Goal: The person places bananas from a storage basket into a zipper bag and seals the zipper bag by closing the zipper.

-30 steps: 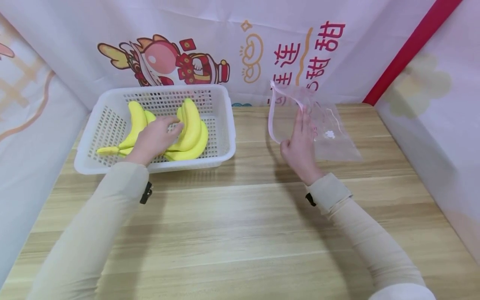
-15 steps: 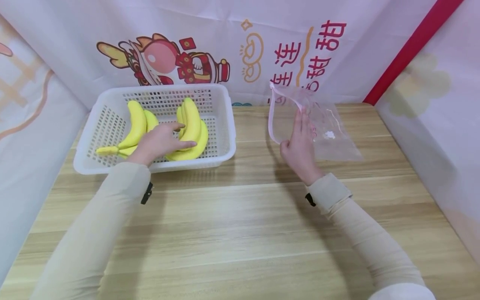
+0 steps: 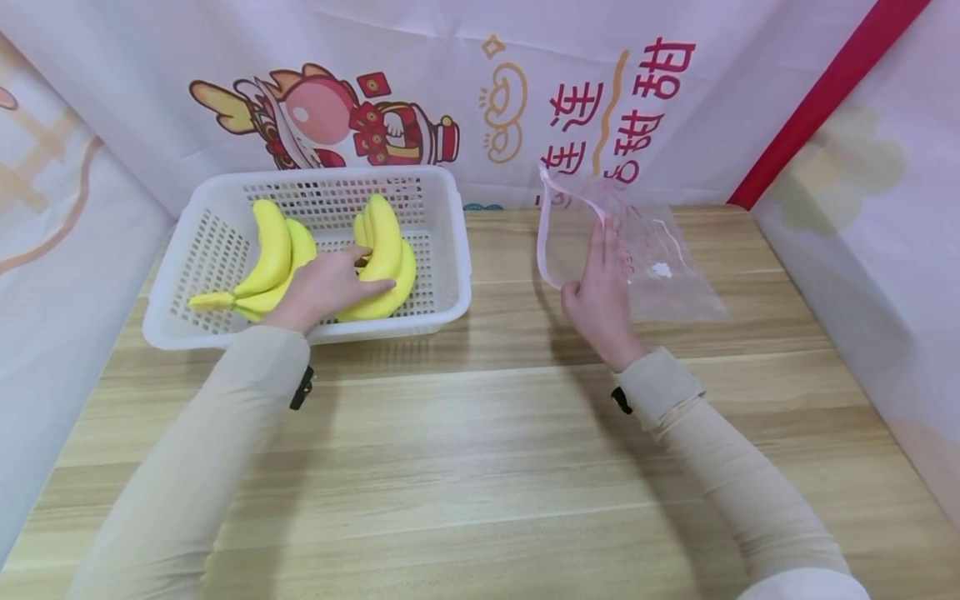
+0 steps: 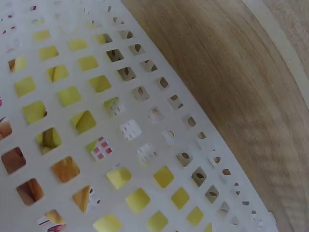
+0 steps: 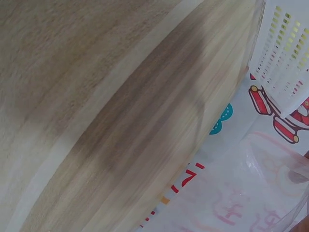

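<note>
A white perforated plastic basket (image 3: 442,312) stands at the back left, with two bunches of yellow bananas in it. My left hand (image 3: 330,285) reaches over the basket's front rim and grips the right bunch of bananas (image 3: 384,250), thumb on top and fingertips hidden on the far side. Left of this hand lies the other bunch of bananas (image 3: 272,250). My right hand (image 3: 602,304) is at the mouth of a clear zip bag (image 3: 675,292) with a pink edge. Its straight fingers touch the raised upper edge, thumb spread apart near the lower edge. The bag's mouth gapes toward the basket.
Both things are on a wood-grain table (image 3: 450,467). A printed white cloth (image 3: 435,50) hangs behind, close to the basket and the bag. More cloth walls stand at both sides, and a red strip (image 3: 817,117) runs up the back right corner.
My left hand has shifted slightly right, its thumb moving out over the right bunch and its fingers closing round it. The right hand and the zip bag stay in place.
</note>
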`<state>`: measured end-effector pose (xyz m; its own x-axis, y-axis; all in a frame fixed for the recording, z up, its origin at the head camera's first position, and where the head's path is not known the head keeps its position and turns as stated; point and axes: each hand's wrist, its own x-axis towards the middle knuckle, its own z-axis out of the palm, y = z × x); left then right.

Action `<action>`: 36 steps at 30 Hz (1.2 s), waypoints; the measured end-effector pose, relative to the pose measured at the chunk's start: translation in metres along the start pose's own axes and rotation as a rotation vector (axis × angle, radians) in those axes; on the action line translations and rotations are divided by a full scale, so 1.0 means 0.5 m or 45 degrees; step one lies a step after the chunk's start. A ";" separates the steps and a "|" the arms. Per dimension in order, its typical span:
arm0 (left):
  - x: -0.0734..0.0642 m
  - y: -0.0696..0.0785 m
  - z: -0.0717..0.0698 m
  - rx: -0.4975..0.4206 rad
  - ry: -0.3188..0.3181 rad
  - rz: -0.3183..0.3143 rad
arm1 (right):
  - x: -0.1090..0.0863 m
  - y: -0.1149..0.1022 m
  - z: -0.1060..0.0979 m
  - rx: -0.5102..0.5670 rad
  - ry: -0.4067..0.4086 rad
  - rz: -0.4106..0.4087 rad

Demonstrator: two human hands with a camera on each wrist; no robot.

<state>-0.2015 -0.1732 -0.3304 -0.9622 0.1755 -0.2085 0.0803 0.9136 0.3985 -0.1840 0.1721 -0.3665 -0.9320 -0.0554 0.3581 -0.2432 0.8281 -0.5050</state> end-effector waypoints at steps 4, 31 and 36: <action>0.002 -0.002 0.000 0.005 0.001 -0.021 | 0.000 0.002 -0.001 -0.001 0.003 -0.003; -0.003 -0.019 0.006 -0.087 -0.077 0.000 | 0.001 0.006 -0.005 0.010 0.019 0.001; 0.001 -0.022 0.014 -0.097 -0.057 0.064 | 0.001 0.006 -0.004 0.013 0.020 -0.011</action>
<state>-0.2010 -0.1805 -0.3410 -0.9445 0.2386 -0.2257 0.1068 0.8731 0.4757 -0.1845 0.1756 -0.3662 -0.9256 -0.0534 0.3747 -0.2539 0.8218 -0.5101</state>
